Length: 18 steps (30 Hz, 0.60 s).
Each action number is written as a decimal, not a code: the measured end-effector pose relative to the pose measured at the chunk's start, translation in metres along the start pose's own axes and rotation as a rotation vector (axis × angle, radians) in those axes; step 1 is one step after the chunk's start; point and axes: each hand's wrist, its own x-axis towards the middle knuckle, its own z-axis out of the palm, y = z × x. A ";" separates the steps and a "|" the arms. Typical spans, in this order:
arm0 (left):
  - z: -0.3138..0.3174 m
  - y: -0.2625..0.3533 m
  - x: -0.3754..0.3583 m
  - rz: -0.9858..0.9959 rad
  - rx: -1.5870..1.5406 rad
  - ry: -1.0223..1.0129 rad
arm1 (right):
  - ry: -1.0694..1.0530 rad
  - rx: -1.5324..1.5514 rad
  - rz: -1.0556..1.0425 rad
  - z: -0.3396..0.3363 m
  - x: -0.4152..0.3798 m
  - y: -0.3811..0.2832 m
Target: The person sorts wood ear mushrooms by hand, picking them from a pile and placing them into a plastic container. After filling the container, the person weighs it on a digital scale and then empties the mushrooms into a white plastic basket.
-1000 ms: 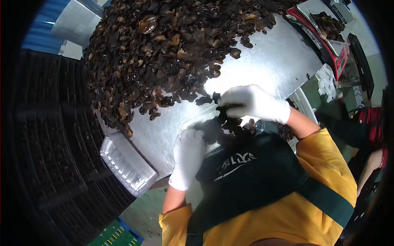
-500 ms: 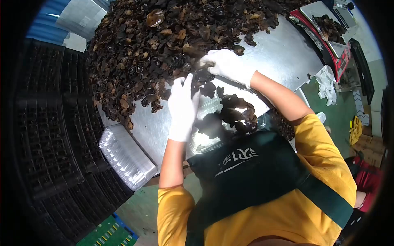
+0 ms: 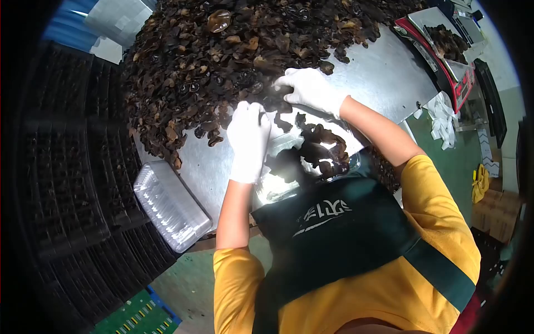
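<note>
A large heap of dark brown wood ear mushrooms covers the far part of the metal table. My left hand, in a white glove, is at the heap's near edge with its fingers curled in; their grip is hidden. To its right, my right hand, also gloved, has thumb and fingers bent around dark mushroom pieces at the heap's edge. Below the hands, close to my apron, lies a clear plastic tray with several mushroom pieces in and around it.
Stacked clear trays stand at the table's left edge. Black crates rise beyond them. A red scale bearing mushrooms is at the far right, with crumpled white plastic hanging below it. A clear brown disc rests on the heap.
My left hand's fingers have curled in from a more extended pose. My right hand has barely moved. The view has shifted slightly.
</note>
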 end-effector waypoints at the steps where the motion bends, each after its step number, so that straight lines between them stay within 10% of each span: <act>1: -0.011 0.002 -0.007 -0.012 -0.068 0.028 | 0.000 -0.001 -0.004 -0.001 -0.002 0.002; 7: -0.058 0.009 -0.071 -0.209 -0.378 -0.181 | -0.153 0.433 0.136 -0.053 -0.031 -0.047; 9: -0.056 0.006 -0.086 -0.214 -0.424 -0.214 | -0.061 0.195 -0.180 -0.042 -0.049 -0.066; 10: -0.054 0.004 -0.091 -0.193 -0.437 -0.179 | -0.276 0.426 0.040 -0.035 -0.061 -0.080; 13: -0.057 0.007 -0.088 -0.188 -0.410 -0.152 | -0.231 0.014 -0.251 0.012 -0.094 -0.071; 14: -0.059 0.009 -0.081 -0.205 -0.365 -0.149 | -0.581 -0.178 -0.101 -0.015 -0.075 -0.099; 18: -0.042 0.004 -0.038 -0.072 -0.273 -0.025 | -0.374 -0.063 -0.069 -0.030 -0.082 -0.093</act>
